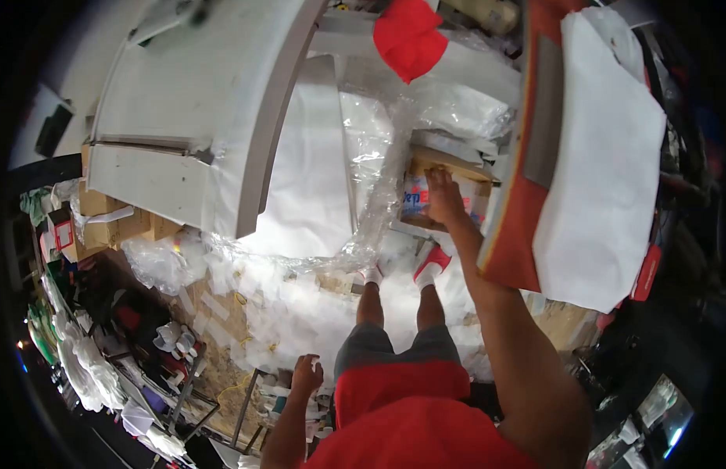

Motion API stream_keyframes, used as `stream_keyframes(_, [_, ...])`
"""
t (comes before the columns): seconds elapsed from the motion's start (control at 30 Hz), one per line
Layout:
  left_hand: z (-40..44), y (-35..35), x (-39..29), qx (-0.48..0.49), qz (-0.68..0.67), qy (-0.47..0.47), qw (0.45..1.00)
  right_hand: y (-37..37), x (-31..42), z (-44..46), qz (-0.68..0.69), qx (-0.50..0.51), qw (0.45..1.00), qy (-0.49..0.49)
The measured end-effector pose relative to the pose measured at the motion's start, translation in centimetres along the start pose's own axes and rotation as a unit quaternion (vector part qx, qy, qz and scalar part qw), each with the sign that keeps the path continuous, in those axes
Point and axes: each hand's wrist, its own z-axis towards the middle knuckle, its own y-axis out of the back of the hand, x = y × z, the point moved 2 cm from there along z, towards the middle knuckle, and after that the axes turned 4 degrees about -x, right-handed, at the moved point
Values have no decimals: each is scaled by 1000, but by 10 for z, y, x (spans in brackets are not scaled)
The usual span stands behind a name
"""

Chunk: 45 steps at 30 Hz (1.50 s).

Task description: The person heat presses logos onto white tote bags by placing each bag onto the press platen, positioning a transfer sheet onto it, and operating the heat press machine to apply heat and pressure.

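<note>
The person's right hand (pixel 443 197) is stretched forward and down to an open cardboard box (pixel 474 171), its fingers spread and slightly bent over a package with blue and red lettering (pixel 412 198). The package lies directly beneath that hand, inside or against the box; its lower edges are covered, so which cannot be told. The fingers appear to touch it, but whether they have hold of it is not clear.

The left hand (pixel 307 375) hangs low at the person's side, well apart from the box, loosely curled and about half open, and it appears to hold nothing.

As for progress, the box stands open and the right hand is at its contents, while nothing shows as lifted clear. The package remains to be grasped or moved, if that is the step in hand.

Just left of the right hand is crumpled clear plastic wrap (pixel 381 187), partly around a stack of white sheets (pixel 310 168). To the right of that hand, more white sheet material (pixel 601 172) lies along an orange-edged board (pixel 510 264). Beyond the hand is a red cloth (pixel 410 39); white scraps (pixel 296 313) cover the floor between the hands.
</note>
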Motion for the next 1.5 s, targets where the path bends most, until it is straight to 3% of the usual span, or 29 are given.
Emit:
stream_keyframes(0.07, [-3, 4, 24, 68, 25, 76, 994, -4, -6, 8, -55, 45, 997, -6])
stream_keyframes(0.23, [17, 10, 31, 119, 22, 88, 989, -6, -23, 9, -6, 61, 998, -1])
stream_keyframes(0.6, [77, 2, -101, 128, -35, -48, 990, -7, -43, -7, 3, -32, 999, -42])
stream_keyframes(0.67, [78, -6, -115, 142, -48, -80, 986, 5, -37, -7, -7, 38, 999, -17])
stream_keyframes(0.8, [72, -29, -116, 179, -14, -102, 978, 1, -43, -3, -18, 10, 1000, 3])
stream_keyframes(0.9, [65, -36, -117, 219, 37, -94, 971, 4, -49, -1, -13, 65, 998, -13])
stream_keyframes(0.97, [62, -30, -128, 215, 46, -115, 969, 11, -47, -4, 21, -19, 1000, -10])
stream_keyframes(1.1, [76, -24, -161, 190, -2, -162, 968, 8, -51, -22, 86, -7, 995, -40])
stream_keyframes(1.17, [89, -26, -177, 163, -2, -169, 972, 25, -48, -36, 205, -139, 966, -71])
stream_keyframes(1.2, [96, -28, -186, 143, -1, -171, 975, 31, -52, -37, 203, -141, 967, -67])
stream_keyframes(1.3, [109, -2, -246, 146, -12, -210, 967, 47, -58, -49, 103, -71, 988, -86])
stream_keyframes(1.33, [112, -3, -253, 143, -12, -212, 967, 58, -49, -57, 148, -14, 986, -81])
stream_keyframes(1.4, [117, -1, -264, 26, -109, -251, 961, 86, -22, -88, 235, 98, 965, -69])
stream_keyframes(1.5, [112, 1, -290, -74, -172, -294, 937, 129, 17, -160, 350, 257, 900, -46])
